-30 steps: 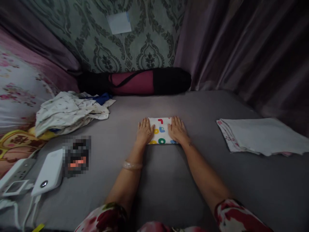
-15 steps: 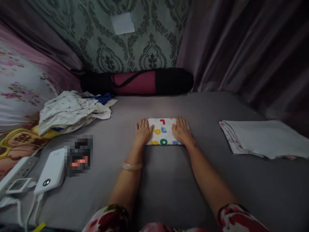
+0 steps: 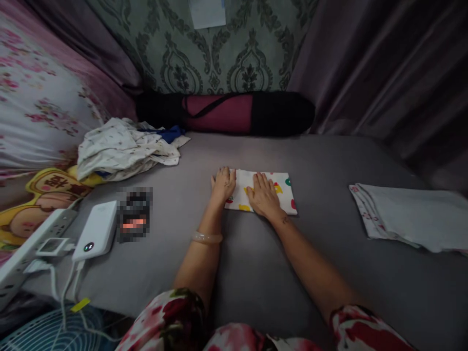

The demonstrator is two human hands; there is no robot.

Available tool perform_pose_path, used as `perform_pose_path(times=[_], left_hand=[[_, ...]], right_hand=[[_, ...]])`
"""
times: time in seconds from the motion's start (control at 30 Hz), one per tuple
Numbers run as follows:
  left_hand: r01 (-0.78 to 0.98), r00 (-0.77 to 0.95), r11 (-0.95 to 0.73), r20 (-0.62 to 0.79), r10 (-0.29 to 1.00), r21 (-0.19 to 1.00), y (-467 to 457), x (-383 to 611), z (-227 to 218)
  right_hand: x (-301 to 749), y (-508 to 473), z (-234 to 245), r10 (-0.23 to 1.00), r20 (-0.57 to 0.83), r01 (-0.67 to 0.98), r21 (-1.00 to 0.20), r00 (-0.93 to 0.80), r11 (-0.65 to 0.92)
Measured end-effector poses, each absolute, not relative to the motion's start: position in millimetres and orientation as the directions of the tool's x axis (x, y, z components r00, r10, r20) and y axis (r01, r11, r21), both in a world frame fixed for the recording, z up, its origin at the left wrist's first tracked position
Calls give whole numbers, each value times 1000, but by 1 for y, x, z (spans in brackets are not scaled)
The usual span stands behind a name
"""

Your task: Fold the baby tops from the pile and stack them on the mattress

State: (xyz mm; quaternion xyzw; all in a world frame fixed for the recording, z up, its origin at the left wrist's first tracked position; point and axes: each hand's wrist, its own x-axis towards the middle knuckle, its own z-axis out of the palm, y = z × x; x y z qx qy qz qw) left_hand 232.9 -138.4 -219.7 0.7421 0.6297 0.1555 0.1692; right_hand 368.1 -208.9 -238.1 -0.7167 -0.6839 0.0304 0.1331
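A folded white cloth (image 3: 241,196) with colourful printed shapes lies flat on the grey bed surface in the middle of the head view. My left hand (image 3: 224,183) rests over its left edge, fingers extended forward and partly bent at the tips. Pressed onto the cloth's middle, my right hand (image 3: 264,196) lies flat with its fingers stretched out. Both hands hide parts of the print. To the right of my right hand, the cloth's right end stays uncovered.
Folded pale cloths (image 3: 413,214) lie at the right. A crumpled white printed cloth (image 3: 124,146) sits at the left, near a white power bank (image 3: 95,229) and a power strip (image 3: 36,248). A black and maroon long bag (image 3: 223,113) lies along the back.
The cloth shows different printed shapes and extends farther right past my right hand. My right hand has moved from the right edge to the middle of the cloth. The camera has tilted down.
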Motion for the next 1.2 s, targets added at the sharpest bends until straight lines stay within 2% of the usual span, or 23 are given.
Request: perform_pose_path(times=[0.13, 0.27, 0.43, 0.57, 0.7, 0.8, 0.87, 0.93, 1.07, 1.2], left_hand=[[864, 137, -123, 6, 991, 489, -136, 230, -217], [847, 124, -114, 16, 992, 519, -135, 225, -212], [823, 90, -85, 19, 996, 562, -135, 219, -208], [829, 91, -90, 26, 996, 551, -136, 224, -207], [839, 199, -233, 122, 972, 492, -144, 241, -209], [832, 359, -400, 176, 917, 385, -152, 257, -217], [831, 430, -458, 158, 889, 315, -157, 265, -224], [838, 459, -474, 123, 880, 270, -160, 268, -231], [848, 468, -475, 90, 879, 232, -161, 267, -236], [840, 487, -508, 148, 861, 190, -167, 265, -231]], right_hand=[[365, -209, -231, 987, 150, 976, -217, 63, -30], [349, -210, -228, 973, 227, 980, -182, -42, 85], [337, -211, -237, 981, 178, 975, -192, -77, 111], [340, -210, -235, 984, 157, 971, -208, -84, 116], [355, -205, -227, 986, 160, 969, -234, -46, 83], [370, -202, -227, 978, 208, 981, -195, 33, 8], [378, -201, -231, 985, 170, 983, -183, 41, -9], [382, -201, -237, 991, 130, 982, -186, 38, -13], [382, -202, -242, 990, 138, 979, -203, 36, -7], [389, -205, -237, 983, 169, 972, -232, 72, -32]])
